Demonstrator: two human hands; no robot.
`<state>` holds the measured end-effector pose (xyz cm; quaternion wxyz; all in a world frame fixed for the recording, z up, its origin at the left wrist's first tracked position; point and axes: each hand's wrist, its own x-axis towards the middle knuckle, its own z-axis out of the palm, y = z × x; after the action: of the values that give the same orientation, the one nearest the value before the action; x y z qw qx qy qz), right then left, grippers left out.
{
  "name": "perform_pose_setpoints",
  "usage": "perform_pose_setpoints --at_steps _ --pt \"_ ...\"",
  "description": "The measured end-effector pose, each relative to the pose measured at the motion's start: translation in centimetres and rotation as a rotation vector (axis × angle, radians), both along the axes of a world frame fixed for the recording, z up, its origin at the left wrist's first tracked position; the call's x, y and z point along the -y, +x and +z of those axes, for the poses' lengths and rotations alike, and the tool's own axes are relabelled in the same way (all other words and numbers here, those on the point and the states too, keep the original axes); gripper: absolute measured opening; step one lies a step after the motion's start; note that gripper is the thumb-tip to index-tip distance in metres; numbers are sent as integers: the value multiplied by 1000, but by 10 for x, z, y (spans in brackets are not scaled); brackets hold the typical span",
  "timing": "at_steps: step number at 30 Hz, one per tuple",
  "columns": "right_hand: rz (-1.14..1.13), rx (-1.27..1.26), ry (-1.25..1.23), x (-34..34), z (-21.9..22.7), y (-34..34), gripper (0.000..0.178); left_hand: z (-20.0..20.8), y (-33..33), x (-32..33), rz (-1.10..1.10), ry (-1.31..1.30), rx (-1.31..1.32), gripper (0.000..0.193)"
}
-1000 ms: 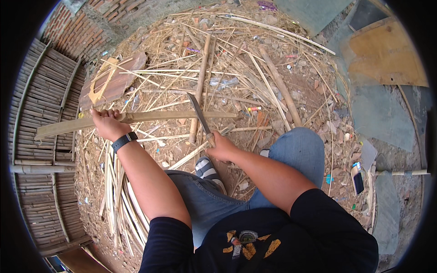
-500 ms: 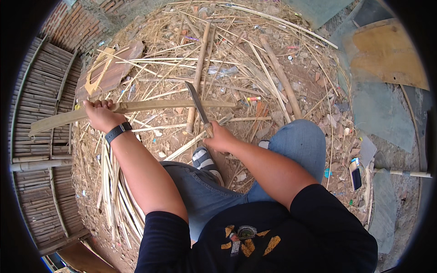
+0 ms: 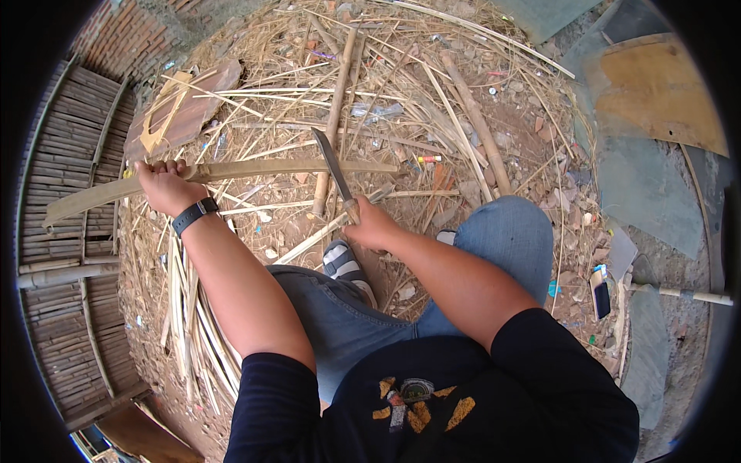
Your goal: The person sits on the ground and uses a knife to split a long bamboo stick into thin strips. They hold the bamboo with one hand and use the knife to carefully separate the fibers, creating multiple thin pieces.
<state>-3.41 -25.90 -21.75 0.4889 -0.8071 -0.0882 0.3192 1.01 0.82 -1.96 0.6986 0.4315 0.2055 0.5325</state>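
My left hand (image 3: 164,187) is closed around a long split bamboo piece (image 3: 262,168), which lies nearly level across the front of me. Its left end sticks out past my hand toward the slatted wall; its right end reaches beyond the blade. My right hand (image 3: 370,225) grips the handle of a large knife (image 3: 330,158), a machete by its shape, with the dark blade pointing up and slightly left. In this view the blade crosses the bamboo near its right end; whether they touch I cannot tell.
Pale bamboo strips (image 3: 193,332) lie bundled left of my leg. Two bamboo poles (image 3: 337,116) and loose strips cover the littered ground. A slatted bamboo wall (image 3: 65,185) stands left. Grey sheets (image 3: 656,193) and a phone (image 3: 601,297) lie right.
The view has shifted slightly. Both hands keep their hold, and the bamboo and knife stay in nearly the same place against each other.
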Motion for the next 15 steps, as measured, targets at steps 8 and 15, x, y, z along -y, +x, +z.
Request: perform_pose_setpoints --at_steps 8,15 --pt "12 73 -12 -3 -18 0 76 1 0 1 26 -8 -7 23" --pt "10 56 -31 -4 -14 1 74 0 2 -1 18 6 -9 21"
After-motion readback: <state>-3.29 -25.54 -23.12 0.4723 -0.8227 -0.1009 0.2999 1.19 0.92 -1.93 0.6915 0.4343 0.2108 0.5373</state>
